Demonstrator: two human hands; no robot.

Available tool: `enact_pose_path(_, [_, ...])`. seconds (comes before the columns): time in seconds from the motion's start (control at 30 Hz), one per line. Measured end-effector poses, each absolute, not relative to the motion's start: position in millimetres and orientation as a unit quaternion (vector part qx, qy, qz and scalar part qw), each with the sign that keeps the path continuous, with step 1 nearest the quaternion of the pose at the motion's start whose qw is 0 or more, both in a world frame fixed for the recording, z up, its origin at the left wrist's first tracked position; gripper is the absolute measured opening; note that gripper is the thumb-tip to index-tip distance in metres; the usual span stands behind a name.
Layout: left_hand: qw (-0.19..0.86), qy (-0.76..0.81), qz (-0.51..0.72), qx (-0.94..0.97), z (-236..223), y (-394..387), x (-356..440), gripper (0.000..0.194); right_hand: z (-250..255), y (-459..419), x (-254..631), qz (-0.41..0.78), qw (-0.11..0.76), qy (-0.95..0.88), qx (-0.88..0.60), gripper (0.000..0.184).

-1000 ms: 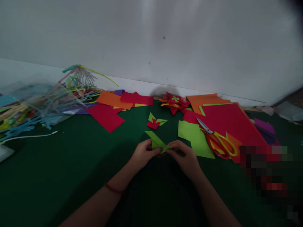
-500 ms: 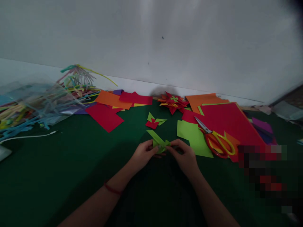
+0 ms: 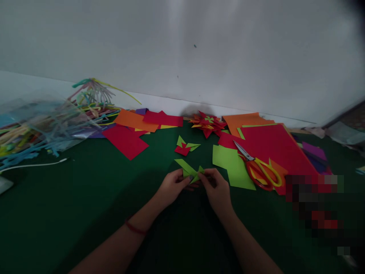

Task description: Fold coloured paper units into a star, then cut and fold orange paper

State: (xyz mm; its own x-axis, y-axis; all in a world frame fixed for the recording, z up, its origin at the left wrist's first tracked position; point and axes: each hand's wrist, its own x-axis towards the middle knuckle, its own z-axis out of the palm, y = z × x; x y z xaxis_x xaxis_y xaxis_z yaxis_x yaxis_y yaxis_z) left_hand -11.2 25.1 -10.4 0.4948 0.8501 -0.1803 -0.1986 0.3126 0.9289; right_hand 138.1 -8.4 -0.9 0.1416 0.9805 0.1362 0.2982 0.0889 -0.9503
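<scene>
On the surface [image 3: 85, 186], behind the folded paper [image 3: 184, 166] between my fingers [image 3: 212, 173], lies a small piece [image 3: 181, 150]; the flower [image 3: 208, 123] sits beyond it, scissors [image 3: 254, 159] on sheets [image 3: 268, 139] right, plastic bag [image 3: 58, 114] far left.

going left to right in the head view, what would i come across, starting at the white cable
White cable → nearest left-side red sheet → left hand → folded green paper, held between both hands → right hand → scissors → purple paper.
</scene>
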Motion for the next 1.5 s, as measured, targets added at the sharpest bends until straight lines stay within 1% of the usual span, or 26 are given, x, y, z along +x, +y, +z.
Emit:
enact_pose_path(0.17, [0.727, 0.358, 0.365, 0.459, -8.1, 24.3, -10.4, 0.029, -3.6, -6.2, 140.6, 0.28, 0.5, -0.59, -0.568, 0.007])
enact_pose_path(0.33, [0.722, 0.368, 0.354, 0.467, -8.7, 23.8, -10.6, 0.033, -4.1, -7.9, 141.0, 0.259, 0.494, -0.606, -0.568, 0.005])
enact_pose_path(0.57, [0.708, 0.386, 0.343, 0.481, -9.3, 24.6, -11.1, 0.024, -3.3, -9.4, 140.8, 0.246, 0.48, -0.626, -0.562, 0.004])
enact_pose_path(0.77, [0.7, 0.391, 0.346, 0.488, -9.3, 23.5, -11.3, 0.022, -3.8, -8.7, 140.0, 0.269, 0.483, -0.612, -0.565, 0.003])
enact_pose_path(1.03, [0.7, 0.39, 0.365, 0.474, -11.9, 23.8, -12.3, 0.02, -0.3, -3.3, 148.6, 0.403, 0.459, -0.586, -0.533, 0.018])
enact_pose_path(1.27, [0.711, 0.386, 0.375, 0.453, -6.3, 25.3, -11.2, 0.025, -0.7, -2.2, 150.5, 0.402, 0.453, -0.595, -0.528, 0.011])
enact_pose_path(1.5, [0.699, 0.401, 0.368, 0.464, -7.7, 23.9, -9.7, 0.017, 4.2, -2.3, 151.4, 0.435, 0.438, -0.595, -0.515, 0.014])
